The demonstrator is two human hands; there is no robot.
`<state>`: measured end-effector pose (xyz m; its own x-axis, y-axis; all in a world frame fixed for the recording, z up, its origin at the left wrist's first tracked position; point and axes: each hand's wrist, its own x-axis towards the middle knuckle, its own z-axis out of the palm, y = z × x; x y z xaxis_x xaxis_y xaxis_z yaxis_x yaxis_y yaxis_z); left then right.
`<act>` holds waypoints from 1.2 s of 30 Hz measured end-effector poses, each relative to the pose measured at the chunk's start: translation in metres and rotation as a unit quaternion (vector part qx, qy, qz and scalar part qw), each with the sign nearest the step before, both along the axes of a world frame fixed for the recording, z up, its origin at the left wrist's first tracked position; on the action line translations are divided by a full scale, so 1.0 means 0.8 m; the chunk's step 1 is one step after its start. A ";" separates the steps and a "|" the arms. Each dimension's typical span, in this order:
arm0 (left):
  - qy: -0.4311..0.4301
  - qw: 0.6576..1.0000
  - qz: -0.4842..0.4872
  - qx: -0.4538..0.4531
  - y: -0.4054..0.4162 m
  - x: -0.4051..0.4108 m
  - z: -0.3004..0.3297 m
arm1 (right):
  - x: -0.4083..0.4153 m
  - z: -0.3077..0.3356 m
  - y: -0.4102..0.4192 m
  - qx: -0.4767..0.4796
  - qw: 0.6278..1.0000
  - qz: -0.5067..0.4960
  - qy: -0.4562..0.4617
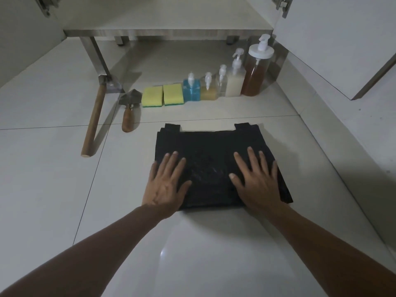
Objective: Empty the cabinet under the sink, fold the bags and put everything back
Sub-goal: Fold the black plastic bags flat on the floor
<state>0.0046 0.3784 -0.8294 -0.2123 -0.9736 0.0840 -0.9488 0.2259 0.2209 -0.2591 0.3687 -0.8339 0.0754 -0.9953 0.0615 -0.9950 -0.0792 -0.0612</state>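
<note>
A stack of black plastic bags point(210, 144) lies flat on the pale tiled floor in front of me, handles pointing toward the cabinet. My left hand point(167, 183) presses flat on the stack's near left part, fingers straight and spread. My right hand point(257, 179) presses flat on the near right part, fingers straight too. The open cabinet point(167, 32) under the sink stands beyond, its floor bare.
Lined up on the floor before the cabinet: a long wooden-handled hammer point(93, 121), a small trowel point(129, 108), two yellow sponges point(162, 95), and several pump bottles, from a blue one point(191, 90) to a tall amber one point(256, 73). An open cabinet door point(342, 46) stands right.
</note>
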 end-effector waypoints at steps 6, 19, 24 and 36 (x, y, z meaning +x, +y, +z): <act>-0.087 0.988 -0.029 0.121 -0.019 0.004 -0.022 | -0.017 -0.013 -0.008 0.067 0.992 -0.098 -0.038; -0.111 0.979 -0.078 0.154 -0.108 -0.074 -0.025 | -0.085 0.046 -0.011 0.190 0.844 -0.379 -0.328; -0.117 0.980 -0.067 0.144 -0.109 -0.078 -0.024 | -0.083 0.079 -0.022 0.158 0.818 -0.350 -0.428; 0.277 0.947 0.144 0.082 -0.098 -0.010 0.021 | 0.100 0.202 -0.027 0.102 0.970 0.014 -0.220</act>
